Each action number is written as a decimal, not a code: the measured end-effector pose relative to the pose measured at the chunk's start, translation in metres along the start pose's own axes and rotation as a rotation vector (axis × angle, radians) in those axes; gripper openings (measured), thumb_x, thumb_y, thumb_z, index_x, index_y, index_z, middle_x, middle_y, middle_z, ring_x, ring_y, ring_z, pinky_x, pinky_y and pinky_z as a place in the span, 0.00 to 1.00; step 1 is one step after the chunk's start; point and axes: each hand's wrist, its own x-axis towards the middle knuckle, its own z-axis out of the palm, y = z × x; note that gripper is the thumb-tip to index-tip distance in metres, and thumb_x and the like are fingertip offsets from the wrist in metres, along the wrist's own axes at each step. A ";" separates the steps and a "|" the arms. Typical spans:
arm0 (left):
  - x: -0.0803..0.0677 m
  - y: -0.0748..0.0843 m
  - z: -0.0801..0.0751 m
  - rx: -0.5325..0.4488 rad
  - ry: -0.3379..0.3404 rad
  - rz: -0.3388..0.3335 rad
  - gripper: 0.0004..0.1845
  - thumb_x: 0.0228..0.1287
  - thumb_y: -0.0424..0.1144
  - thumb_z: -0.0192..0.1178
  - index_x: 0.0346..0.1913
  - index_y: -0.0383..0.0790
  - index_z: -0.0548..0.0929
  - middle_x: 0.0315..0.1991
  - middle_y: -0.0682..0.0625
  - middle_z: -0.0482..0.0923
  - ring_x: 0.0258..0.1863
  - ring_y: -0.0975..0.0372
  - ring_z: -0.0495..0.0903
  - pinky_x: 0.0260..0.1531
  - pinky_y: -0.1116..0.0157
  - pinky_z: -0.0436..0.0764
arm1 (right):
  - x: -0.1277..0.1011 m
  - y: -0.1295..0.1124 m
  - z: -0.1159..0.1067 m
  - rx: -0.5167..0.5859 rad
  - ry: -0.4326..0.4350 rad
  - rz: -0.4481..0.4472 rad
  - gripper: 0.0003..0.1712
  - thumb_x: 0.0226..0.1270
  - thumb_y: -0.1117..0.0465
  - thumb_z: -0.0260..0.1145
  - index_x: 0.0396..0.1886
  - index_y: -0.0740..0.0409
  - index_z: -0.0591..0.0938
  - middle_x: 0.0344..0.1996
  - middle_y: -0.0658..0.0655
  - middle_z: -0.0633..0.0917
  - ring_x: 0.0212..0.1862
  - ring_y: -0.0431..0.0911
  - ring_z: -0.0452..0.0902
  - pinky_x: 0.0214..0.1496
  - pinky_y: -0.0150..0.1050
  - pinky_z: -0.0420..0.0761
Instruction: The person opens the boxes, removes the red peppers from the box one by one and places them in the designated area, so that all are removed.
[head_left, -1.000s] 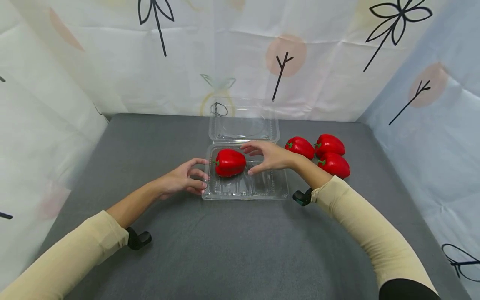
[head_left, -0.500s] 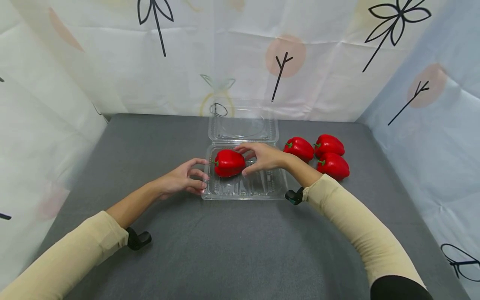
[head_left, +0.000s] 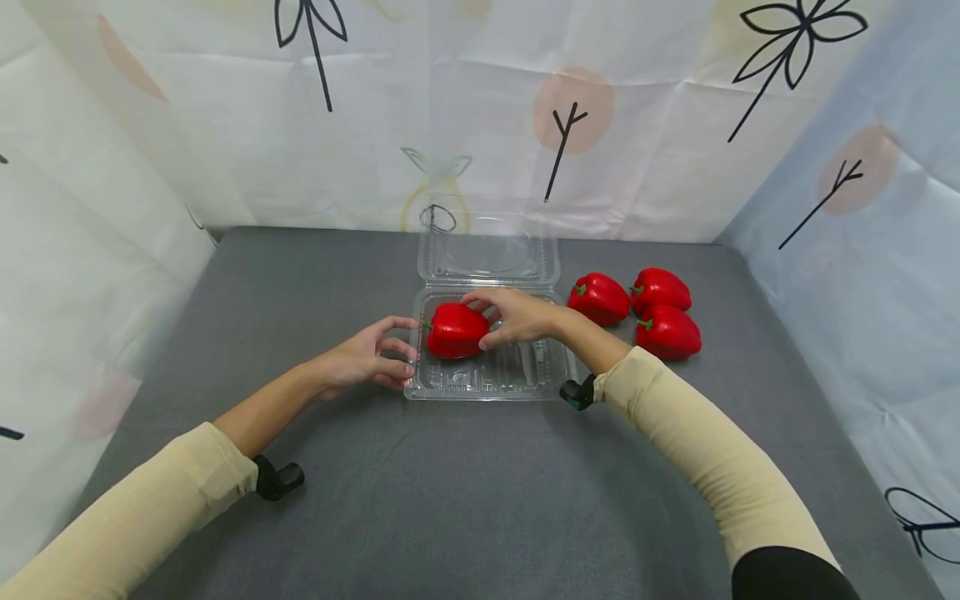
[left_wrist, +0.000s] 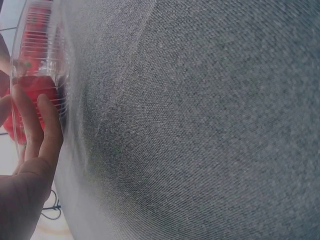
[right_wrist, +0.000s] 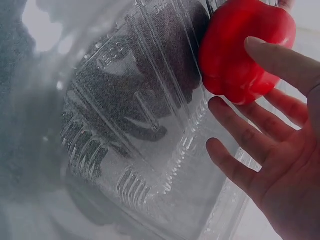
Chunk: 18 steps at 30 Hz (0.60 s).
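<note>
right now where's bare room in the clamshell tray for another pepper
The tray is bare on its right half and along the near wall. Its left far corner is crowded: a red bell pepper sits there with the right hand on it and the left hand at the left rim.

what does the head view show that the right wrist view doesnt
Only the head view shows the left hand against the clamshell's left edge, the open lid, three more red peppers on the grey table, and the patterned backdrop. Only the right wrist view shows the tray's ribbed bottom close up. Both show the right hand touching the red pepper in the clear clamshell tray.
</note>
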 end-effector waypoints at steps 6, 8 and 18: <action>0.000 0.000 0.000 -0.003 -0.004 0.005 0.39 0.56 0.29 0.63 0.67 0.44 0.53 0.49 0.37 0.72 0.34 0.53 0.80 0.42 0.55 0.80 | 0.000 -0.003 0.000 -0.025 0.004 0.015 0.38 0.55 0.64 0.69 0.65 0.54 0.64 0.57 0.59 0.74 0.52 0.50 0.75 0.51 0.41 0.77; 0.000 0.000 0.000 -0.004 -0.002 0.003 0.40 0.56 0.29 0.63 0.67 0.44 0.53 0.49 0.37 0.72 0.34 0.53 0.80 0.42 0.55 0.80 | -0.001 -0.004 0.000 -0.027 0.006 0.016 0.38 0.55 0.64 0.69 0.65 0.54 0.64 0.57 0.59 0.74 0.51 0.50 0.76 0.52 0.42 0.77; 0.000 0.000 -0.001 -0.010 -0.002 -0.001 0.40 0.56 0.29 0.63 0.67 0.44 0.53 0.50 0.35 0.71 0.34 0.54 0.80 0.41 0.55 0.80 | -0.005 -0.005 -0.002 -0.040 0.010 -0.019 0.37 0.54 0.63 0.70 0.64 0.56 0.66 0.55 0.59 0.76 0.50 0.51 0.76 0.54 0.47 0.75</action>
